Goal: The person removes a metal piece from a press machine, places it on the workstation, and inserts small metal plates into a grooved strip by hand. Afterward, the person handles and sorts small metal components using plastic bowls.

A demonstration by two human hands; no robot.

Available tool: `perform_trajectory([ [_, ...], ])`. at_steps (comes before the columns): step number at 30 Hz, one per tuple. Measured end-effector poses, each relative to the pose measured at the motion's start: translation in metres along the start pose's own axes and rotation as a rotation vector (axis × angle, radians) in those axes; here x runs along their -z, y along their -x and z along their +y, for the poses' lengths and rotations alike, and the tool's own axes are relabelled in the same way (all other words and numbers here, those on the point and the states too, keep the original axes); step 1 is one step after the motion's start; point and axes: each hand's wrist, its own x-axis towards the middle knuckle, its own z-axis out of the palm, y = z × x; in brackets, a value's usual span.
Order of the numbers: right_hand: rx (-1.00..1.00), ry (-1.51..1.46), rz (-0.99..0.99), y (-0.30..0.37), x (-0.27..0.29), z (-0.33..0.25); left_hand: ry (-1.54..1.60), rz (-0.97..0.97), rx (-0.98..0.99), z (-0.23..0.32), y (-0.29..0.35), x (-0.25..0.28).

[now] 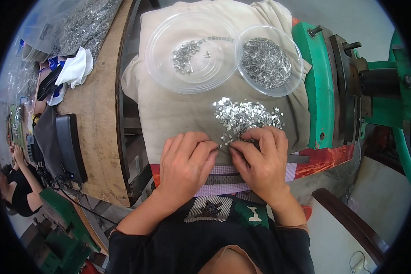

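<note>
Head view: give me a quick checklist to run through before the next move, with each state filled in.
1. Both hands visible: ok; left hand and right hand are in view over the work surface.
2. Loose pile close to the fingers: ok; the small flat silvery pieces lie on the beige cloth, right beside the right hand.
3. Pile neatly gathered: not ok; strays lie around its edges.
4. Tubs upright and open: ok; the large clear tub and small clear tub stand beyond the pile.
5. Anything pinched in the fingertips: cannot tell; too small to make out.
</note>
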Motion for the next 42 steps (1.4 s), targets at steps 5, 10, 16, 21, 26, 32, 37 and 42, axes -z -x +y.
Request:
perform_trajectory([
  [5,0.047,-0.056,-0.006,0.009,0.000,0.004,-0.016,-0.001,-0.033,0.001,-0.003,-0.004],
  [10,0.014,-0.070,-0.011,0.013,-0.001,0.004,-0.031,-0.010,-0.050,0.000,-0.003,-0.005],
  [16,-0.011,-0.063,-0.060,0.009,0.003,0.003,-0.136,-0.012,-0.055,0.003,0.005,0.006],
  [21,-0.006,-0.044,-0.016,0.010,-0.001,0.004,-0.047,-0.098,-0.008,-0.002,0.008,0.015],
  [26,0.050,-0.198,0.006,0.019,0.002,-0.008,-0.010,-0.049,0.028,-0.014,0.014,0.019],
  [32,0.147,-0.238,-0.051,0.034,-0.008,-0.018,0.009,-0.033,0.027,-0.013,0.014,0.016],
  [37,0.081,-0.257,-0.062,0.028,0.001,-0.014,0.019,-0.028,0.014,-0.014,0.013,0.014],
  [42,0.009,-0.128,0.042,0.014,-0.001,0.003,0.030,-0.058,-0.026,-0.015,0.010,0.011],
])
